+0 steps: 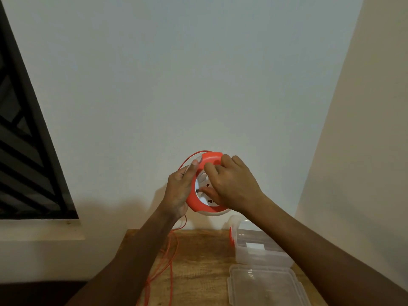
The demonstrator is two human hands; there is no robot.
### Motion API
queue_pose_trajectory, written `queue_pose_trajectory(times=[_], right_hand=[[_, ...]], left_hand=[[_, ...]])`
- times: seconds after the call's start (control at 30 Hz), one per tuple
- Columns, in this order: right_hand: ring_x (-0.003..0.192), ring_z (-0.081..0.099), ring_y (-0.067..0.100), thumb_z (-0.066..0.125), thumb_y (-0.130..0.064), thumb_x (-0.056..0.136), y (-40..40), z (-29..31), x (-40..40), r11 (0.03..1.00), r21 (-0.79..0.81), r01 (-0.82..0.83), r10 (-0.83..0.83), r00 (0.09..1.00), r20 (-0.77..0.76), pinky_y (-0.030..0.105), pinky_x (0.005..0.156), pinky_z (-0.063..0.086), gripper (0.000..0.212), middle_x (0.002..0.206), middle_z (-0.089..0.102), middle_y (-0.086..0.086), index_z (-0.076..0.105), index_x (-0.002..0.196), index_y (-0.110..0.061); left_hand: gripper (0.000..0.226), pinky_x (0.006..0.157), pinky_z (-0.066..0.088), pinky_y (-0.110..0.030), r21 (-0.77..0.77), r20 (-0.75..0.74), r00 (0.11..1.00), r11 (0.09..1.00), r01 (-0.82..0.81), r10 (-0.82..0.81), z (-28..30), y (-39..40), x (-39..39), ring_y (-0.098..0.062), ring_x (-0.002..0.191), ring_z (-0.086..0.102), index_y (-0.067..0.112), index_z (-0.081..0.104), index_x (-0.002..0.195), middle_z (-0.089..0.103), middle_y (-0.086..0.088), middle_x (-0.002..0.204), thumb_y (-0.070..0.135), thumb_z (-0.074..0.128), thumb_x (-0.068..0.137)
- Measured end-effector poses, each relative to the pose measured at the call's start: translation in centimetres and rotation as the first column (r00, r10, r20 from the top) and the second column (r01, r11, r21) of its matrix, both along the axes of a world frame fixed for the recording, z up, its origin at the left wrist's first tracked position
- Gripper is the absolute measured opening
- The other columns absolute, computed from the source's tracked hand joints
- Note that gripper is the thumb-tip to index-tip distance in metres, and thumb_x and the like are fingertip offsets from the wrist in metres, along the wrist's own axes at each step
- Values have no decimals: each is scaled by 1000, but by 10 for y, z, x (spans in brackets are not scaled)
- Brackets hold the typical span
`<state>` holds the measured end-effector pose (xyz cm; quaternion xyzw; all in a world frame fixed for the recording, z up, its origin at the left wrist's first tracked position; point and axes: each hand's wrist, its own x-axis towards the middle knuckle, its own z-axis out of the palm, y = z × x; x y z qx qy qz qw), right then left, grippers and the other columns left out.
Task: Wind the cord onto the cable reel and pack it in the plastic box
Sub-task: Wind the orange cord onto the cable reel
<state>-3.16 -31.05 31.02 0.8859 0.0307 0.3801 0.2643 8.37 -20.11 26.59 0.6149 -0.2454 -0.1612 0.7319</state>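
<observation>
I hold a round orange and white cable reel [209,159] up in front of the wall, above the wooden table [198,261]. My left hand [180,191] grips its left rim, thumb on top. My right hand [231,184] lies over the white socket face, fingers curled on its centre. A thin orange cord [170,257] loops over the top left of the reel and hangs down in several strands past my left wrist onto the table. The clear plastic box [260,250] stands open on the table at the right, and its lid [265,286] lies in front of it.
An orange and white object [231,235] sits against the box's left side, mostly hidden. A dark louvred window [26,162] fills the left. A plain wall stands right behind the table, with a second wall angling in at the right.
</observation>
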Motion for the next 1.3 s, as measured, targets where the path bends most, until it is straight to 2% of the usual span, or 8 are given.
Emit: queue_pose_trajectory(times=[0.33,0.47,0.53,0.63,0.7,0.83,1.17,1.3], right_hand=[[54,62,28,57,-40,91,0,0,0,901,419,109,-164,982,98,33,60,48,35,70,69,11,62,99,-6],[40,55,24,73,-27,82,-1,-6,-5,936,353,15,-66,989,133,27,46,45,25,57,64,8,60,86,-7],[47,60,26,85,-21,67,-2,-7,-8,967,228,-116,85,986,145,30,48,51,31,65,69,10,63,84,-6],[82,68,29,86,-22,67,-4,-10,-11,971,116,-209,219,973,-76,39,73,57,41,100,72,11,67,101,-8],[99,64,30,86,-27,67,-5,-9,-11,984,93,-152,168,965,-199,44,86,56,52,116,68,10,65,112,-11],[105,62,34,86,-36,67,-2,-2,-13,996,86,-38,54,980,-190,46,87,54,62,122,66,10,62,120,-12],[68,71,34,84,-46,67,10,1,-17,992,118,-53,51,999,18,44,65,58,54,84,75,15,67,98,-5],[42,60,24,76,-47,74,7,7,-15,973,232,9,-26,997,71,27,43,44,46,64,69,8,63,92,-8]], left_hand=[[42,60,62,-27,-21,-2,999,999,-39,39,4,0,-5,-16,82,80,38,72,101,81,15,89,69,62,74],[44,59,62,-28,-27,-8,1000,999,-19,19,2,3,-6,-19,83,80,37,74,102,82,11,92,69,64,73],[43,62,63,-29,-24,-16,1000,1000,-10,9,1,5,-5,-18,84,80,38,74,102,81,12,92,68,64,74],[41,68,63,-29,-13,3,1000,1000,-7,7,3,7,-5,-17,87,79,42,71,101,80,19,92,70,61,73],[44,79,63,-36,-11,4,1000,1000,-5,5,5,7,-6,-21,94,76,42,68,104,77,17,100,71,60,71],[49,93,60,-46,-11,29,1000,1000,4,-3,9,7,-10,-25,103,73,40,66,112,74,6,115,70,60,73],[40,66,63,-28,12,39,999,1000,25,-25,5,8,-18,-18,88,78,41,72,102,80,17,95,68,60,75],[46,69,65,-33,-10,22,1000,1000,19,-19,7,6,-18,-21,89,79,37,72,108,81,11,99,68,62,75]])
